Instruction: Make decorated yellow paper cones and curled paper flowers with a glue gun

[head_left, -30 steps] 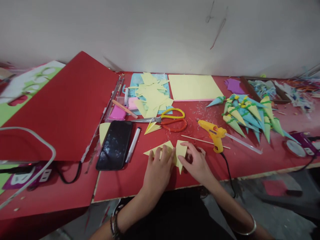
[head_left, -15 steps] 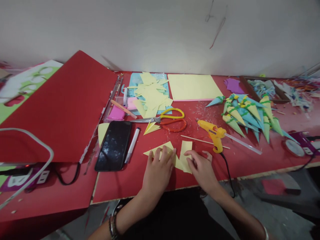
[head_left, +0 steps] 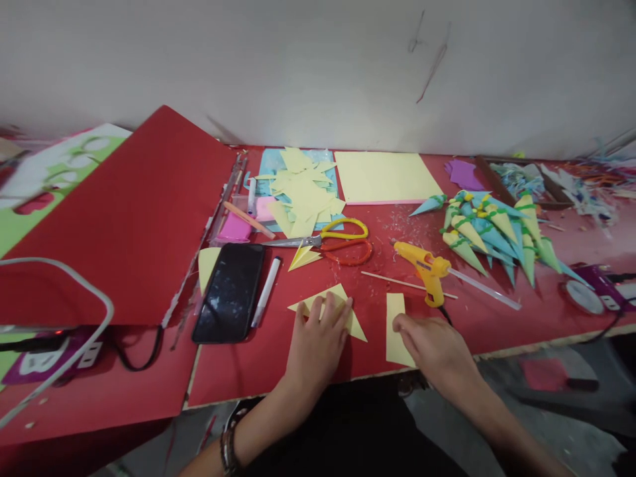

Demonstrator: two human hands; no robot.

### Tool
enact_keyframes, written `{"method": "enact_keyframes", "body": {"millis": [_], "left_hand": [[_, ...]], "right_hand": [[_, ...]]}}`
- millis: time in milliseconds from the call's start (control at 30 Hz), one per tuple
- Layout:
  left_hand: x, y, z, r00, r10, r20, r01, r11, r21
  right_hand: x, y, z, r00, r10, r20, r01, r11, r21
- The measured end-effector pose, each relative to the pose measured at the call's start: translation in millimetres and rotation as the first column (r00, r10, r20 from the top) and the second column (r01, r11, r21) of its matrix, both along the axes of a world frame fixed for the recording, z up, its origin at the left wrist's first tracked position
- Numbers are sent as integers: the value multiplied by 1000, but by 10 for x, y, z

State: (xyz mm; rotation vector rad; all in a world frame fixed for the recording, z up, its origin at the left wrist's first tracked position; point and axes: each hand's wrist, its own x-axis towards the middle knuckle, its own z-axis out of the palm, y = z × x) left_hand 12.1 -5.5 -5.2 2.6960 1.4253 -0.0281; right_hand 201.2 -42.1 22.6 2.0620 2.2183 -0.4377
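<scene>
My left hand (head_left: 318,338) lies with fingers spread on a yellow paper triangle (head_left: 356,324), pressing it to the red table. To its right, my right hand (head_left: 440,348) is closed on the edge of a yellow paper strip (head_left: 396,331), thumb and finger together; its other fingers curl underneath, partly hidden. The strip lies apart from the triangle near the table's front edge. Beyond my left hand are a small folded yellow paper piece (head_left: 304,257) and scissors (head_left: 344,240) with yellow and red handles. A yellow glue gun (head_left: 422,265) lies beyond my right hand, beside a thin wooden stick (head_left: 392,280).
A black phone (head_left: 228,295) and a white marker (head_left: 267,291) lie at left. Yellow paper scraps (head_left: 301,192) and a yellow sheet stack (head_left: 387,177) are at the back. Blue and green paper cones (head_left: 489,228) pile up at right. A large red board (head_left: 124,232) leans at far left.
My right hand has moved right and toward me with the yellow strip, drawing it away from the triangle. My left hand has stayed on the triangle. The view has shifted slightly.
</scene>
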Motion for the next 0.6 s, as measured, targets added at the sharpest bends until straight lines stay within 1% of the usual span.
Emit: {"method": "enact_keyframes", "body": {"millis": [67, 133, 200, 267, 333, 367, 433, 500, 533, 600], "left_hand": [[-29, 54, 37, 996, -23, 81, 27, 998, -52], [-74, 129, 105, 980, -38, 197, 58, 993, -98], [-126, 212, 188, 944, -21, 328, 63, 991, -118], [-173, 295, 264, 887, 29, 460, 51, 986, -160], [-210, 384, 317, 816, 108, 568, 60, 961, -269], [-223, 436, 335, 785, 150, 601, 73, 941, -330], [-246, 567, 361, 753, 200, 627, 110, 901, -420], [-267, 747, 385, 746, 213, 631, 82, 911, -405], [-280, 859, 396, 741, 224, 634, 52, 921, -386], [-311, 1117, 409, 724, 253, 641, -23, 939, -344]], "right_hand": [[4, 53, 62, 993, 42, -107, -36, 997, 65], [-47, 115, 106, 953, 92, -288, -46, 986, 161], [-151, 183, 128, 868, 127, -479, -17, 974, 227], [-280, 257, 122, 763, 146, -630, 31, 965, 260], [-399, 335, 84, 684, 154, -713, 68, 960, 272], [-445, 374, 55, 666, 145, -732, 82, 961, 265], [-504, 446, -11, 656, 113, -746, 115, 962, 247], [-526, 500, -75, 666, 72, -742, 170, 954, 245], [-528, 515, -102, 689, 54, -722, 189, 949, 252], [-528, 516, -153, 775, 24, -631, 188, 945, 266]]}}
